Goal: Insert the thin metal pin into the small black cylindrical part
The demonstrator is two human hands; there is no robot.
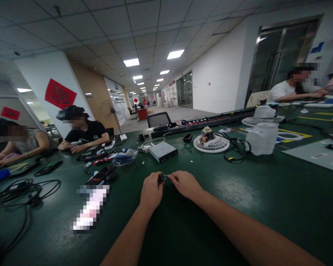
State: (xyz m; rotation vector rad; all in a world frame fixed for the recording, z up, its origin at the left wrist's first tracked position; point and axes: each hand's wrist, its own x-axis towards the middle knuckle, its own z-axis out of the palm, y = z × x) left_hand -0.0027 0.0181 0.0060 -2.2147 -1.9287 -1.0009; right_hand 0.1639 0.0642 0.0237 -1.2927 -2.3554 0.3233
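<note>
Just above the green table (180,218), my left hand (151,190) is closed around a small dark round part (162,177) with a pale rim, its round end turned toward my right hand. My right hand (185,183) pinches a thin, light-coloured piece (167,176) between thumb and fingertips, close to that rim. The thin piece is too small to name, and I cannot tell whether it touches the round part. Beyond my hands lies a grey metal box like an optical disc drive (163,151).
A white fan grille (211,145) carrying a motor, a black cable (237,147) and a white plastic housing (262,138) stand to the right. At left are a pixelated bright rectangle (91,208), coiled black cables (24,192) and tools (101,161). Co-workers (84,129) sit across the table.
</note>
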